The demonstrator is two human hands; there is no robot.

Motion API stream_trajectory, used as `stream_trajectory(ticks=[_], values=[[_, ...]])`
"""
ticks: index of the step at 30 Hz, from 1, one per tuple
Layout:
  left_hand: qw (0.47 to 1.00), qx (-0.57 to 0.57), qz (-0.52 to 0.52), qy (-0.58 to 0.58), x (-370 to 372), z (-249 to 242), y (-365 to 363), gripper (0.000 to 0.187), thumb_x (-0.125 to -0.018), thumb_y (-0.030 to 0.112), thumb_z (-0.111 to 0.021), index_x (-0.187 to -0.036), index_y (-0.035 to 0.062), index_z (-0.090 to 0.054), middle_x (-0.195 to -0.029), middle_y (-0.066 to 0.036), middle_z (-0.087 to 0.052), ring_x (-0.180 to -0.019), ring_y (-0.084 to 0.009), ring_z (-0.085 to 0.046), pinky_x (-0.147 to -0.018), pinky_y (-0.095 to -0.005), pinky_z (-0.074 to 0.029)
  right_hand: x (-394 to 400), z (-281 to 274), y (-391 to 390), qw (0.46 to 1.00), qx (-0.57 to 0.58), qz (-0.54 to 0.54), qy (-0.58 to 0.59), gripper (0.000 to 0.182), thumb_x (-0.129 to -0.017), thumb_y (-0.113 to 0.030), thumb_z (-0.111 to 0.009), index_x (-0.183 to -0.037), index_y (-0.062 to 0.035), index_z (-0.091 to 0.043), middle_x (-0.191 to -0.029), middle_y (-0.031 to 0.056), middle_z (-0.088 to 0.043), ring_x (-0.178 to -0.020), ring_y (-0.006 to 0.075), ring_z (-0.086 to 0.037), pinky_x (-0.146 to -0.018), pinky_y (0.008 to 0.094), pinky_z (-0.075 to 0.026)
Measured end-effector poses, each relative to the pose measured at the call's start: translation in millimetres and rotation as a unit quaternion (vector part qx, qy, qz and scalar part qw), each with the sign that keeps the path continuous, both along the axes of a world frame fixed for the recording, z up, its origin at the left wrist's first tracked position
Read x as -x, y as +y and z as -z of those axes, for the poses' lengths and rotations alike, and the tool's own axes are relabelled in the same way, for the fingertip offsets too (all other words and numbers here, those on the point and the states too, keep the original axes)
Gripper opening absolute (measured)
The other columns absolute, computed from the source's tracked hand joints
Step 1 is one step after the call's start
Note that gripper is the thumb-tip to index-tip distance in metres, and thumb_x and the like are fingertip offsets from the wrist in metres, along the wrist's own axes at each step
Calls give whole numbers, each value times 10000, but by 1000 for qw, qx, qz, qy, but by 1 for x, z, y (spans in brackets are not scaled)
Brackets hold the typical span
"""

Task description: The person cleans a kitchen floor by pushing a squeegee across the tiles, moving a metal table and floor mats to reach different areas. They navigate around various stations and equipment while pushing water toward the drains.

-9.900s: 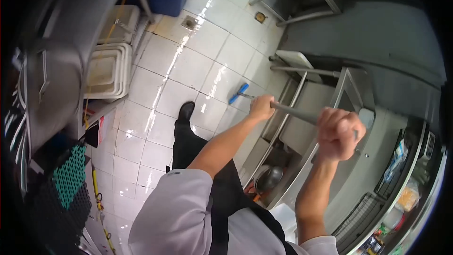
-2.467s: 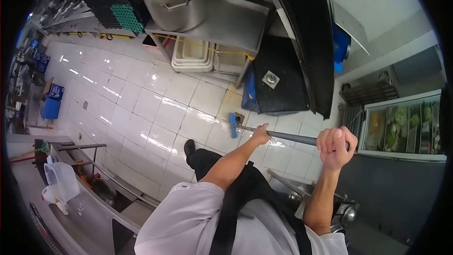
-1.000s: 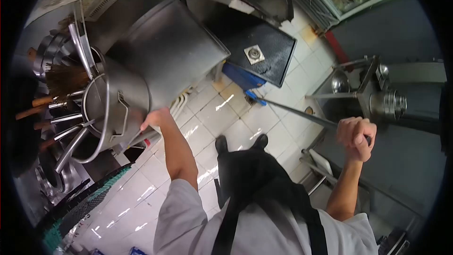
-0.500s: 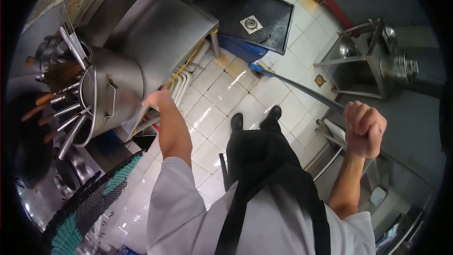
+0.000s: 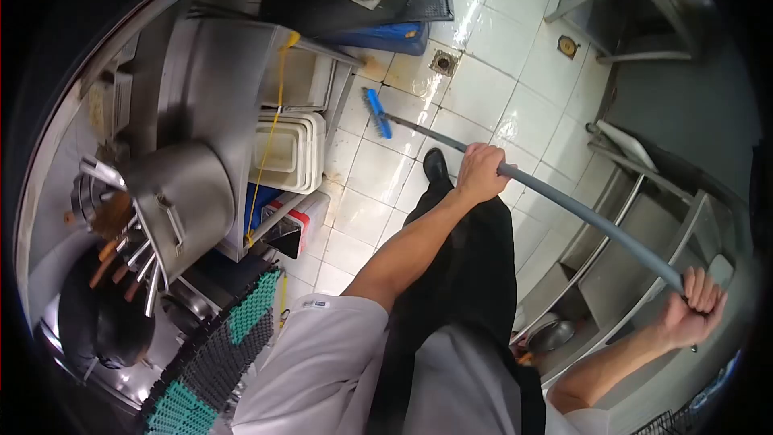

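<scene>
Gleaming in streaks, the white-tiled floor spreads beneath a person, who holds a long-handled brush aslant. The left hand is wrapped around its grey pole partway along, the right hand around the upper end; the blue bristled head sits near a square drain.

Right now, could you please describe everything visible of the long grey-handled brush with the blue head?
The long grey-handled brush has a narrow blue head, apparently plastic, with dark bristles along one side. Its pole slants downward, thinner and darker near the head. The left hand grips it partway down, the right hand near the top end. The head is over white floor tiles; contact is unclear.
</scene>
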State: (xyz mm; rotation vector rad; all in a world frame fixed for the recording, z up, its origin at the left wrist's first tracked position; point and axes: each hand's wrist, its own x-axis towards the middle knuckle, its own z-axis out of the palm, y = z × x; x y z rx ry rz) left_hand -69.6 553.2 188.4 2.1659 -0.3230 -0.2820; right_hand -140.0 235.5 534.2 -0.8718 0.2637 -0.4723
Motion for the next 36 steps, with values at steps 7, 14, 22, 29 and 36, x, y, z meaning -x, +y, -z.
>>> stream_trajectory(ticks=[7,14,22,29,36], values=[[983,-163,52,58,31,213,-18,204,-834,195,-667,-721,28,-638,-751,-189,-658,-840,-384,-636,-821,-495,-441,29,358,-168,970,-133,89,181,436,-995,-143,-543,-644,-166,-286,-605,-31,-211,-558,121,-226,-569,325,-244],[940,-320,39,107,49,405,-33,198,-830,241,-676,-774,52,-693,-788,-158,-684,-843,-345,-642,-854,-456,-426,33,702,-277,939,-274,-11,208,400,-973,-72,-495,-646,-155,-281,-589,-22,-214,-539,129,-249,-587,320,-269],[878,-472,36,73,71,577,133,268,-814,312,-724,-744,63,-652,-785,-161,-675,-789,-381,-639,-810,-489,-457,31,961,-36,909,-299,27,288,435,-963,-146,-465,-571,-157,-276,-536,20,-250,-531,175,-278,-594,363,-291],[750,-632,-127,150,87,591,332,200,-856,254,-704,-960,84,-700,-1109,-124,-669,-1217,-326,-551,-985,-544,-421,21,912,189,857,-440,-16,269,334,-958,-169,-513,-648,-120,-398,-622,53,-381,-646,243,-431,-814,484,-432],[926,-371,-46,53,112,460,244,165,-765,89,-685,-914,79,-755,-856,-139,-699,-843,-347,-651,-862,-426,-497,34,632,87,920,-214,-127,304,342,-1032,-242,-451,-722,-101,-418,-696,41,-400,-719,197,-443,-823,412,-445]])
